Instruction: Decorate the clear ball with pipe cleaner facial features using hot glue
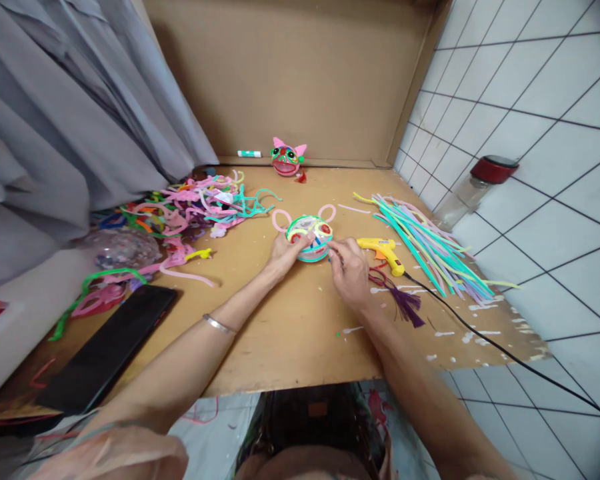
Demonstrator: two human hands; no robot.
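A round animal face of coloured pipe cleaners has two pink loop ears, red-and-yellow eyes and a green-blue rim. My left hand grips its left side, the thumb lying across the front. At its right edge, my right hand is closed in a pinch, fingertips against the rim; whatever lies between them is too small to make out. Just right of that hand lies a yellow glue gun with a black cord. Beside it is a purple tassel on a red cord.
Straight pipe cleaners are bundled at right, near a clear red-lidded bottle. A tangled pile of pipe cleaners and a black phone are at left. A finished face and a glue stick stand at the back.
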